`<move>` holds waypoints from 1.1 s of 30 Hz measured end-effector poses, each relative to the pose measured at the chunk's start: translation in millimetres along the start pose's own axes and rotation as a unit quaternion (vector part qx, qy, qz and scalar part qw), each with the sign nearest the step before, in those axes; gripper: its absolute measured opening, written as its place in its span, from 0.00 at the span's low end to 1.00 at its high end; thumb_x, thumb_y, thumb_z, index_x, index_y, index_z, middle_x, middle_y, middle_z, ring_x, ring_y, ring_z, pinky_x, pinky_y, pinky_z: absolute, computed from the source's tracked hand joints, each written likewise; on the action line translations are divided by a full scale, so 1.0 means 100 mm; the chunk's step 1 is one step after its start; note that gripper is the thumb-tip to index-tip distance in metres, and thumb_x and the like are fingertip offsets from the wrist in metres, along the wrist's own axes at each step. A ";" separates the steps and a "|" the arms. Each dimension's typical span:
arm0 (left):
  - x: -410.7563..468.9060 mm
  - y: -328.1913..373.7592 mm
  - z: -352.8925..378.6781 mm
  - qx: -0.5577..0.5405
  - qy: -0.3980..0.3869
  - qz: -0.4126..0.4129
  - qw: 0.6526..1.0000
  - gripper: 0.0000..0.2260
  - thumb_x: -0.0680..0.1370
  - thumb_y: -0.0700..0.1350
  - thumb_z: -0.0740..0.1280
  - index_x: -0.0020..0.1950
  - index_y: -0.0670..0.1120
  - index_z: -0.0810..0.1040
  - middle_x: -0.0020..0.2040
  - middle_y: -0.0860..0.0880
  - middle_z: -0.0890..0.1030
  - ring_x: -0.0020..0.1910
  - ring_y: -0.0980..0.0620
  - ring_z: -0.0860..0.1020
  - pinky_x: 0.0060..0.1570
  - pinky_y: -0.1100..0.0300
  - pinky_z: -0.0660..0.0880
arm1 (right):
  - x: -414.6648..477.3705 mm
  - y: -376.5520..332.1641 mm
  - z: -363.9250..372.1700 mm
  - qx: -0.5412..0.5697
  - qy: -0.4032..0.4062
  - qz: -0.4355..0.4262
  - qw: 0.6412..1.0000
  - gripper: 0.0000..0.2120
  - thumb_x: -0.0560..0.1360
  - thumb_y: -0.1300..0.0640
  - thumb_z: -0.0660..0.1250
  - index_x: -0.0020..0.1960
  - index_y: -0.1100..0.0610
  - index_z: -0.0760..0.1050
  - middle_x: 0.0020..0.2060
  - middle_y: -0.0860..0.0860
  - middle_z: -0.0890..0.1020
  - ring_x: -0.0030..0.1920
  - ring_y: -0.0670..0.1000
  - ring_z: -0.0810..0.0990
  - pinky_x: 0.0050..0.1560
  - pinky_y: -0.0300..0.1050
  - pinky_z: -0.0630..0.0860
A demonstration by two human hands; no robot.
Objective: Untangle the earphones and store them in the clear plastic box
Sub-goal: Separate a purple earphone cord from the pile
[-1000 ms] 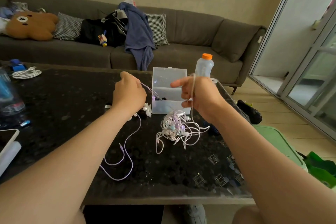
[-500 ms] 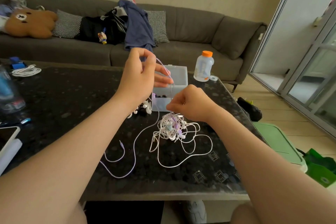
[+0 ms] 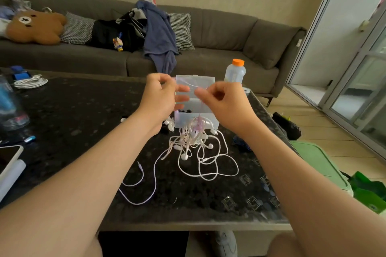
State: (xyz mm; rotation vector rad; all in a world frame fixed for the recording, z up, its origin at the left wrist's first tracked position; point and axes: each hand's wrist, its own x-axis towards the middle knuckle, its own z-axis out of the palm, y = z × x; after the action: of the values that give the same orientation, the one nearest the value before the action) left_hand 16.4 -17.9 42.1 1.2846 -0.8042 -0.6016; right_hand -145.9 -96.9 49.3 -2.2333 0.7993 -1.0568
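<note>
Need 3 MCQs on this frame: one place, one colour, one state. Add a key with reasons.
1. Where is the earphones tangle?
A) inside the clear plastic box
B) on the table, in front of the box
C) on the floor

2. The bottle has a cap that is:
A) blue
B) green
C) orange

3. The box lid is:
A) shut
B) open, standing upright
C) taken off

Key:
1 B, the cable loops spread over the dark tabletop on the near side of the box.
2 C, the cap is plainly orange.
3 B, the lid rises behind the open base.
</note>
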 end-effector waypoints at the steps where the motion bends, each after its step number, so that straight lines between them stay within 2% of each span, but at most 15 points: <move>1: 0.00 -0.03 0.00 0.023 -0.011 -0.012 1.000 0.06 0.89 0.47 0.58 0.65 0.48 0.70 0.52 0.46 0.88 0.51 0.45 0.88 0.51 0.47 0.85 | 0.01 -0.03 -0.01 0.019 0.021 0.004 1.000 0.17 0.82 0.46 0.71 0.43 0.59 0.82 0.32 0.49 0.83 0.31 0.49 0.79 0.37 0.43 0.77; 5: -0.03 -0.02 -0.02 0.079 -0.034 -0.029 0.996 0.07 0.88 0.44 0.61 0.65 0.49 0.74 0.52 0.49 0.87 0.47 0.50 0.87 0.47 0.53 0.84 | -0.02 -0.10 0.02 0.050 -0.002 0.040 0.998 0.16 0.84 0.49 0.67 0.47 0.61 0.75 0.35 0.52 0.87 0.30 0.51 0.84 0.33 0.40 0.77; 7: -0.03 0.00 -0.04 0.115 -0.020 -0.015 0.993 0.09 0.87 0.40 0.60 0.63 0.50 0.77 0.53 0.50 0.87 0.42 0.52 0.85 0.39 0.60 0.81 | -0.04 -0.18 0.01 0.104 0.031 0.044 0.993 0.15 0.85 0.50 0.66 0.48 0.61 0.73 0.33 0.55 0.86 0.27 0.54 0.83 0.28 0.40 0.74; 9: -0.03 0.01 -0.05 0.165 0.005 0.012 0.986 0.12 0.85 0.36 0.59 0.55 0.51 0.78 0.53 0.47 0.86 0.39 0.52 0.82 0.34 0.61 0.77 | -0.03 -0.32 -0.06 0.173 0.087 0.049 0.980 0.14 0.85 0.50 0.66 0.48 0.60 0.73 0.29 0.55 0.84 0.22 0.52 0.78 0.25 0.39 0.71; 10: -0.04 0.02 -0.06 0.197 0.011 0.029 0.980 0.15 0.84 0.34 0.59 0.48 0.52 0.78 0.53 0.44 0.86 0.40 0.50 0.81 0.35 0.57 0.77 | -0.03 -0.38 -0.10 0.200 0.092 0.055 0.974 0.14 0.85 0.50 0.66 0.46 0.60 0.74 0.27 0.55 0.82 0.21 0.50 0.75 0.24 0.39 0.69; 11: -0.05 0.02 -0.08 0.222 0.011 0.042 0.974 0.17 0.83 0.33 0.58 0.43 0.53 0.75 0.53 0.41 0.85 0.41 0.48 0.81 0.38 0.53 0.79 | -0.04 -0.42 -0.14 0.219 0.069 0.063 0.971 0.15 0.84 0.51 0.68 0.45 0.61 0.75 0.26 0.56 0.82 0.19 0.49 0.72 0.24 0.38 0.68; 13: -0.05 0.03 -0.10 0.235 0.017 0.049 0.971 0.18 0.83 0.34 0.58 0.40 0.52 0.75 0.52 0.40 0.85 0.42 0.47 0.81 0.49 0.45 0.82 | -0.08 -0.46 -0.17 0.219 -0.057 0.081 0.971 0.17 0.84 0.51 0.69 0.45 0.64 0.79 0.30 0.59 0.83 0.19 0.49 0.71 0.22 0.38 0.67; 16: 0.00 0.01 -0.14 0.183 0.039 0.047 0.981 0.13 0.85 0.37 0.58 0.53 0.49 0.80 0.48 0.48 0.86 0.42 0.51 0.83 0.50 0.48 0.83 | -0.13 -0.42 -0.16 0.167 -0.279 0.116 0.939 0.16 0.84 0.52 0.68 0.47 0.64 0.83 0.41 0.61 0.88 0.27 0.54 0.78 0.27 0.40 0.71; 19: 0.03 0.04 -0.13 0.116 0.038 0.037 0.992 0.10 0.87 0.39 0.57 0.55 0.49 0.77 0.48 0.47 0.86 0.44 0.49 0.87 0.48 0.53 0.84 | -0.14 -0.34 -0.12 0.112 -0.383 0.146 0.905 0.12 0.83 0.61 0.64 0.54 0.66 0.84 0.47 0.60 0.89 0.37 0.59 0.85 0.35 0.46 0.78; 21: 0.01 0.09 -0.12 0.051 0.029 0.008 0.998 0.10 0.88 0.39 0.56 0.55 0.47 0.75 0.47 0.44 0.85 0.44 0.44 0.88 0.45 0.51 0.85 | -0.14 -0.28 -0.08 0.040 -0.378 0.141 0.914 0.11 0.81 0.63 0.64 0.53 0.64 0.85 0.46 0.57 0.89 0.40 0.60 0.88 0.37 0.47 0.81; 23: -0.03 0.12 -0.10 0.017 0.022 -0.016 0.999 0.09 0.88 0.39 0.55 0.57 0.47 0.74 0.47 0.42 0.84 0.40 0.43 0.87 0.42 0.49 0.85 | -0.14 -0.20 -0.06 -0.020 -0.335 0.122 0.934 0.08 0.79 0.63 0.68 0.48 0.62 0.86 0.42 0.54 0.89 0.38 0.57 0.89 0.36 0.46 0.83; 26: -0.06 0.11 -0.10 0.041 0.017 -0.021 0.999 0.09 0.88 0.41 0.55 0.58 0.48 0.74 0.50 0.42 0.84 0.38 0.45 0.85 0.43 0.47 0.85 | -0.12 -0.12 -0.05 -0.054 -0.252 0.109 0.960 0.09 0.77 0.57 0.77 0.43 0.62 0.84 0.34 0.54 0.87 0.32 0.53 0.88 0.32 0.42 0.81; 28: -0.06 0.12 -0.10 0.042 0.014 -0.017 0.999 0.08 0.88 0.41 0.55 0.59 0.49 0.74 0.51 0.42 0.84 0.38 0.46 0.85 0.44 0.46 0.86 | -0.10 -0.09 -0.03 -0.064 -0.225 0.120 0.965 0.12 0.74 0.55 0.81 0.47 0.60 0.81 0.31 0.54 0.85 0.27 0.51 0.85 0.28 0.39 0.78; 31: -0.07 0.16 -0.12 0.026 0.017 0.000 1.000 0.08 0.89 0.42 0.55 0.61 0.48 0.74 0.50 0.43 0.85 0.37 0.46 0.86 0.41 0.47 0.86 | -0.09 -0.01 0.01 -0.098 -0.285 0.105 0.948 0.10 0.75 0.54 0.79 0.53 0.55 0.83 0.32 0.52 0.85 0.27 0.50 0.84 0.30 0.37 0.79; 33: -0.09 0.19 -0.13 0.010 0.027 0.018 0.999 0.08 0.89 0.42 0.55 0.61 0.48 0.73 0.49 0.44 0.84 0.37 0.45 0.86 0.41 0.46 0.86 | -0.10 0.05 0.00 -0.121 -0.332 0.083 0.932 0.05 0.78 0.54 0.77 0.52 0.53 0.87 0.33 0.49 0.87 0.31 0.50 0.86 0.34 0.37 0.81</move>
State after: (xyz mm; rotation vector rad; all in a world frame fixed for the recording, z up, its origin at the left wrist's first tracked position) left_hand 20.3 0.3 58.0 1.2973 -0.7889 -0.5276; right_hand -152.2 -93.6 41.2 -2.4380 0.8110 -0.0858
